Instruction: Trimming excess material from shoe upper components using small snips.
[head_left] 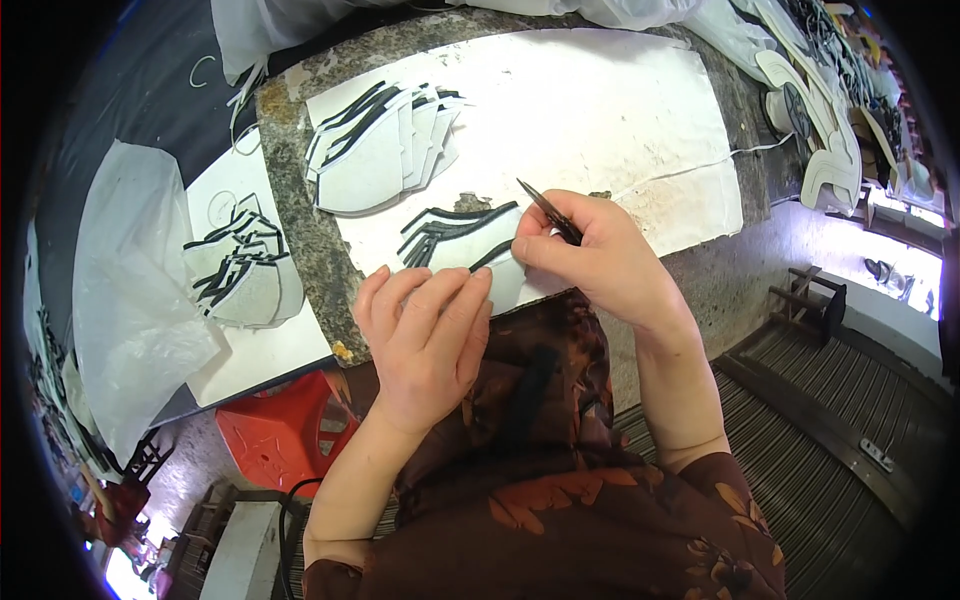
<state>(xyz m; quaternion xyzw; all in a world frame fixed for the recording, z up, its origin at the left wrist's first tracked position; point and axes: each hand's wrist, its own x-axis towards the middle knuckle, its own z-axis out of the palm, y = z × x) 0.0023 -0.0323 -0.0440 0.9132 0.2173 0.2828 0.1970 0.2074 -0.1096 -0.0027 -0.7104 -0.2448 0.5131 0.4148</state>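
Note:
My left hand (425,335) lies at the table's near edge, fingers stretched out over white shaped pieces with black edging (455,235); its thumb is hidden. Just to the right, my right hand (600,250) is closed around small dark pointed scissors (545,208), blades pointing up and left. The thumb and forefinger of that hand come together at the right end of the same pieces. Whether they pinch the material is hard to make out. Beyond my left hand, a fanned stack of similar black-edged pieces (375,150) rests on the white sheet.
A white sheet (620,110) covers most of the worn tabletop (290,170). More edged pieces (250,270) lie on a lower surface at left, beside a clear plastic bag (140,290). A red stool (270,440) stands below. Cut strips (830,160) lie at far right.

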